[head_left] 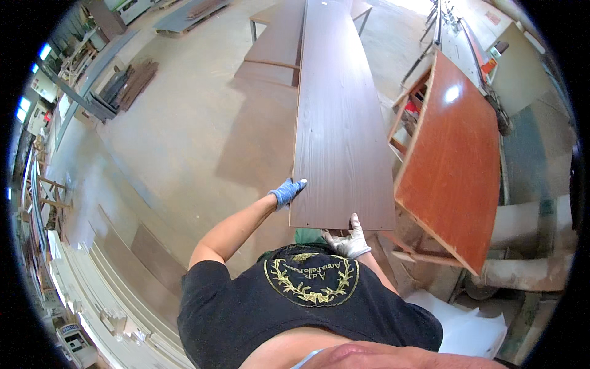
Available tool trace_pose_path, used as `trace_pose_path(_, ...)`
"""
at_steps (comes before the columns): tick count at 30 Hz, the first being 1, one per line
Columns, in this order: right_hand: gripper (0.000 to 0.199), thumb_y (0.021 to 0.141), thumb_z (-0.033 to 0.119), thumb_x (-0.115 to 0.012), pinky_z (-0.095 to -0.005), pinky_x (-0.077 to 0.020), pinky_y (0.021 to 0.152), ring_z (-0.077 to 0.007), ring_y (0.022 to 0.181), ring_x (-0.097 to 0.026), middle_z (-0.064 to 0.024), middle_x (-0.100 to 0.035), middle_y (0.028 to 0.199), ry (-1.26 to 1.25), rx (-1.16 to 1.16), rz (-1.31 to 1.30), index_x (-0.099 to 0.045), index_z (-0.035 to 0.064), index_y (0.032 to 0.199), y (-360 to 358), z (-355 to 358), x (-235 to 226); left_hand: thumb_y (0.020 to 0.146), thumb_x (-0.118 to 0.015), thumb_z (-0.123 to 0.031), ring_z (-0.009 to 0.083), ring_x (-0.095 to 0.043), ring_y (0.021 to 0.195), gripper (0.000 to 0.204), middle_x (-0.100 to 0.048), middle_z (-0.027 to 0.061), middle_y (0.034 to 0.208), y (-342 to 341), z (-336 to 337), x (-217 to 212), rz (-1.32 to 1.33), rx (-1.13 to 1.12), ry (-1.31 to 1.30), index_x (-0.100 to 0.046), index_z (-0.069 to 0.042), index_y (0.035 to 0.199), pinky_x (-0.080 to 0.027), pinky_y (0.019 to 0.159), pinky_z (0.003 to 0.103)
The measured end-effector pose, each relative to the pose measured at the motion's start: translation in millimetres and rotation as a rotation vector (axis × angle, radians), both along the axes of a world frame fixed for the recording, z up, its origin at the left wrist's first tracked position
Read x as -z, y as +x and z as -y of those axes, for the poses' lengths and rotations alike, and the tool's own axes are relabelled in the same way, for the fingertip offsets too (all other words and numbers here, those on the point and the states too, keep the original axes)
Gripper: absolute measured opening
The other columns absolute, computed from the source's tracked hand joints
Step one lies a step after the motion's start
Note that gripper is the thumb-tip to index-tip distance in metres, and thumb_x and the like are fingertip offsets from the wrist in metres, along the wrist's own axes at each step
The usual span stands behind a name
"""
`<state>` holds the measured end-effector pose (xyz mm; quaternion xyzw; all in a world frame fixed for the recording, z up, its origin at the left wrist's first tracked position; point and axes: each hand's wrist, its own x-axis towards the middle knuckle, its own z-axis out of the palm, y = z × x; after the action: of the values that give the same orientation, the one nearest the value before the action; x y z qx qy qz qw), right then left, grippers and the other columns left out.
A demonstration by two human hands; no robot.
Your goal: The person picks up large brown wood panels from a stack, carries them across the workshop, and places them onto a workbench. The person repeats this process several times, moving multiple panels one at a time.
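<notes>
I hold a long dark brown wood-grain board (335, 111) out in front of me, level above the floor. My left hand (286, 192), in a blue glove, grips its left edge near the close corner. My right hand (350, 241), in a white glove, holds the near end edge from below, fingers curled up over it. The board stretches away toward the far end of the workshop.
A reddish-orange tabletop (452, 166) on a wooden frame stands close at the right. A table with more brown panels (276, 40) is ahead. Stacked boards (126, 83) lie at far left; pale panels (110, 289) lean at lower left. Machines (485, 49) line the right wall.
</notes>
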<state>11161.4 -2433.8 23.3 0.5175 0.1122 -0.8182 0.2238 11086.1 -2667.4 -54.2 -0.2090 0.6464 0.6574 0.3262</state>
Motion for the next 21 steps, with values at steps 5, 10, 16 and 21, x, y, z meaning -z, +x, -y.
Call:
trace_pose_path(5, 0.059, 0.077, 0.048, -0.064, -0.054, -0.0338, 0.098, -0.0341, 0.117, -0.041, -0.0094, -0.045, 0.126, -0.053, -0.088, 0.025, -0.045, 0.0145, 0.121, -130.4, 62.2, 13.0, 0.079, -0.054, -0.058, 0.0213, -0.058, 0.084, 0.075, -0.057, 0.0113, 0.109, -126.2, 54.9, -25.4, 0.013, -0.019, -0.091, -0.038, 0.0, 0.124, -0.046, 0.061, 0.039)
trace_pose_path(10, 0.069, 0.077, 0.055, -0.06, -0.0469, -0.033, 0.101, -0.0291, 0.118, -0.041, -0.0114, -0.041, 0.129, -0.295, -0.097, 0.06, -0.038, 0.0133, 0.127, -256.4, 139.1, 34.0, 0.081, -0.05, -0.059, 0.0223, -0.053, 0.105, 0.069, -0.053, 0.011, 0.121, -271.5, 159.3, 29.3, -0.032, 0.1, -0.025, -0.046, -0.004, 0.123, -0.044, 0.085, 0.041)
trace_pose_path(16, 0.035, 0.087, 0.037, -0.054, -0.0394, -0.0431, 0.091, -0.0236, 0.109, -0.051, -0.0074, -0.054, 0.118, -0.29, -0.372, -0.351, -0.054, 0.0099, 0.108, -368.6, 224.2, 17.8, 0.079, -0.06, -0.049, 0.0265, -0.056, 0.096, 0.076, -0.055, 0.0162, 0.113, -453.3, 229.7, 3.1, -0.11, 0.148, -0.61, -0.036, 0.001, 0.13, -0.046, 0.084, 0.038)
trace_pose_path(21, 0.027, 0.086, 0.032, -0.057, -0.0301, -0.0496, 0.073, -0.0164, 0.079, -0.06, -0.0048, -0.063, 0.093, 0.189, -0.551, -1.145, -0.06, 0.0103, 0.101, -328.7, 222.3, 27.8, 0.073, -0.058, -0.061, 0.0368, -0.041, 0.12, 0.091, -0.033, 0.0242, 0.136, -469.3, 280.3, 72.7, -0.329, 0.624, -0.938, -0.02, -0.013, 0.141, -0.034, 0.097, 0.049)
